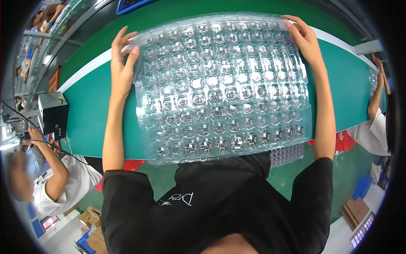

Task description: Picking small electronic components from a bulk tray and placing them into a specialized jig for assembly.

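Glare washes out the middle rows of the clear tray (pixel 149 144); the small parts (pixel 205 146) in its cells are too small to identify. Can't tell if it's one tray or several nested. Second tray (pixel 287 155) below the worktop's near edge is mostly hidden by the first one and the shirt. Blue bin (pixel 129 5) is cut off at the top.

Left hand (pixel 122 70): fingers parted, thumb and fingertips on the tray's far left corner. Right hand (pixel 308 44): thumb and fingers pinch the far right corner, small gap. Undersides hidden, can't tell how tight.

Tray sits over the green worktop (pixel 91 110), near edge overhanging toward the torso. Black box (pixel 54 114) at the worktop's left end. Co-workers at left (pixel 59 182) and right (pixel 370 135); cardboard (pixel 355 211) lower right.
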{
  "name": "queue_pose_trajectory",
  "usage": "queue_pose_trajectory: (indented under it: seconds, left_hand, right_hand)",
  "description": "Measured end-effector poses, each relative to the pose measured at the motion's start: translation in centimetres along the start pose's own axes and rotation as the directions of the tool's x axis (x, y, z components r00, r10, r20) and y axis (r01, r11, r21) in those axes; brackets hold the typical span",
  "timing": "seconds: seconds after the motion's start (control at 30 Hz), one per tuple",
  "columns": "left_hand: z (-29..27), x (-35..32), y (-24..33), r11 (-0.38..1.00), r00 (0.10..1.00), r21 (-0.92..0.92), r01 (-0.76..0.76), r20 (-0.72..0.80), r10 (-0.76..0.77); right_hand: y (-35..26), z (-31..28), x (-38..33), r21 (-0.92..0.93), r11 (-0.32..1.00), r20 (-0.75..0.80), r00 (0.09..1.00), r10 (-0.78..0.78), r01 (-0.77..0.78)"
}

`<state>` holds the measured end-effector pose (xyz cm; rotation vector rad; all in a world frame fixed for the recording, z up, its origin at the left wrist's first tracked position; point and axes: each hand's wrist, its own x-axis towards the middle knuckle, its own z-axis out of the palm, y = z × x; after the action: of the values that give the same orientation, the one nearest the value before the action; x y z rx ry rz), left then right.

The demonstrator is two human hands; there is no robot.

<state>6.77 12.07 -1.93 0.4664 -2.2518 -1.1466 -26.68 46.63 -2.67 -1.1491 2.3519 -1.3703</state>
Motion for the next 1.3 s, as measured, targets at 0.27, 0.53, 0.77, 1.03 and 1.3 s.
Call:
queue_pose_trajectory:
  seconds: [0.27, 0.53, 0.77, 1.03, 1.3]
  left_hand:
    - [-0.3, -0.2, -0.1, 0.999, 1.000, -0.021, 0.029, 0.010, -0.029]
    - [-0.6, -0.2, 0.3, 0.997, 0.997, -0.015, 0.074, -0.004, -0.074]
    - [-0.6, 0.0, 0.3, 0.997, 0.998, -0.046, 0.059, 0.007, -0.059]
    - [-2.0, 2.7, 0.0, 0.984, 0.981, 0.040, 0.172, 0.085, -0.175]
    - [-4.7, 6.4, -0.1, 0.958, 0.898, 0.087, 0.272, 0.335, -0.285]
  right_hand:
    - [-0.7, -0.4, 0.0, -0.004, 1.000, -0.004, 1.000, 0.013, -0.013]
    - [-1.2, -0.6, -0.2, 0.000, 0.999, -0.007, 0.999, 0.034, -0.034]
    - [-1.3, -0.7, -0.1, -0.027, 0.999, -0.022, 1.000, 0.022, -0.022]
    - [-1.3, -0.4, -0.1, -0.001, 1.000, -0.018, 1.000, 0.014, -0.014]
    - [-1.6, -0.7, 0.0, -0.010, 1.000, -0.019, 1.000, 0.018, -0.019]
